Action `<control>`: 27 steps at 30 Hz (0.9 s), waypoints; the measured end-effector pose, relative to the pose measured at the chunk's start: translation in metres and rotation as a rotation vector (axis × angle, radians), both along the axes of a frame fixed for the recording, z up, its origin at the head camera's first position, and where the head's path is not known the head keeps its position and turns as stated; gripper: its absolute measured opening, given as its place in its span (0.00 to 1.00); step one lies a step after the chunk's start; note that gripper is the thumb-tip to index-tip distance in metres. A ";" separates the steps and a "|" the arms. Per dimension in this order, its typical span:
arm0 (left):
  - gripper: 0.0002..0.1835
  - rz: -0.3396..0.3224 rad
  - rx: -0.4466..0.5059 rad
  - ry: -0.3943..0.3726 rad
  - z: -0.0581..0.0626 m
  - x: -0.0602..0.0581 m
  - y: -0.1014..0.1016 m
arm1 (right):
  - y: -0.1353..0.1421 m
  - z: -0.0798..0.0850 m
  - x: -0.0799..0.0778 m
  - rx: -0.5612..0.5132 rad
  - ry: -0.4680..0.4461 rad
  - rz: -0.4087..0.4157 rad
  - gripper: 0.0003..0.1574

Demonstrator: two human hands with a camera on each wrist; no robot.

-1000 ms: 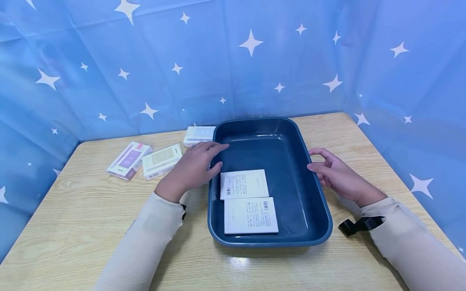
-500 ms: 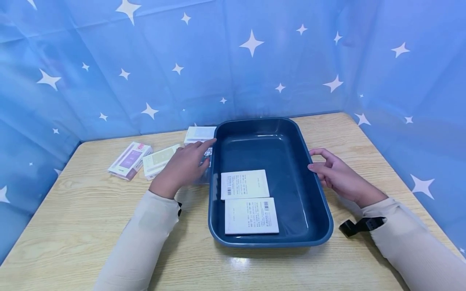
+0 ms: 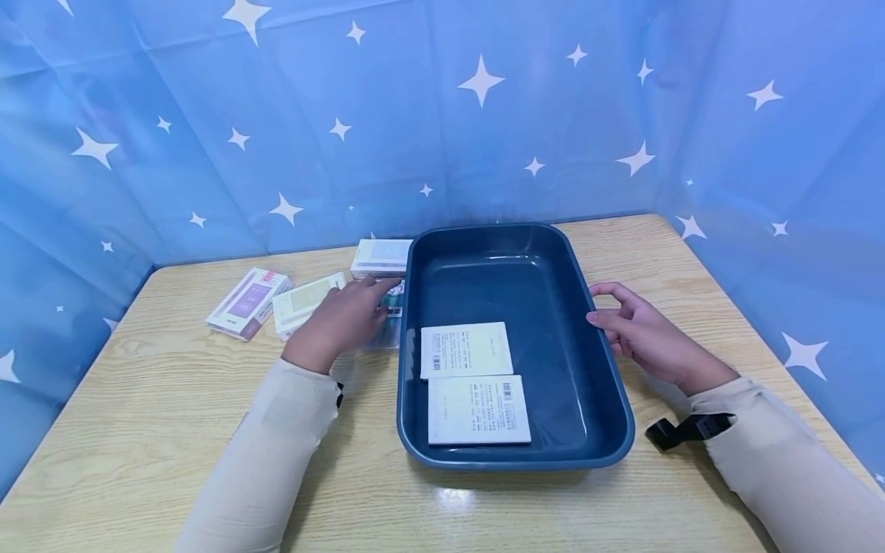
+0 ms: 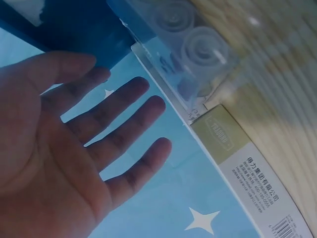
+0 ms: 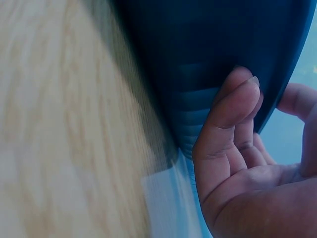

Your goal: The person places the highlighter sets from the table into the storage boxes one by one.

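My left hand is over the table left of the dark blue tray, palm down with fingers spread. Below and beside its fingertips lies a clear plastic pack with round rings inside, partly hidden by the hand in the head view. Near that hand are a white-and-yellow box and a white box behind it. At the tray's right side my right hand holds the rim, thumb at the edge and curled fingertips against the outer wall. Two white printed boxes lie flat inside the tray.
Farther left is a white-and-purple box. A blue star-patterned curtain hangs behind the wooden table and along both sides. A black strap device sits at the right wrist.
My left hand has moved from over the tray's left rim leftward to the clear pack, and its index finger has come lower. The right hand stays at the tray's rim.
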State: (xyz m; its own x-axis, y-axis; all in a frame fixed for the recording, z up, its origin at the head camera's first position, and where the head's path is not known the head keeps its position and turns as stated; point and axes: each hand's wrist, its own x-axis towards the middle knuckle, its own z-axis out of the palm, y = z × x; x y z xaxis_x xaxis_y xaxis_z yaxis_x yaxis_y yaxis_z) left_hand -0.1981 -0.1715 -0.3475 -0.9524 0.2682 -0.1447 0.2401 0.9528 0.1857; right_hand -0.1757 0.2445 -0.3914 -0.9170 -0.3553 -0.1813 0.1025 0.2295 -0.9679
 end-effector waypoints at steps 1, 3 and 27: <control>0.29 -0.001 -0.007 -0.003 -0.001 0.000 0.000 | 0.000 0.000 0.000 0.006 -0.001 -0.002 0.19; 0.28 -0.002 -0.017 -0.011 -0.002 -0.001 -0.001 | 0.000 0.000 0.000 0.016 -0.002 -0.005 0.19; 0.24 0.010 -0.078 -0.112 0.000 0.003 -0.003 | 0.002 0.000 -0.001 0.011 -0.009 0.001 0.19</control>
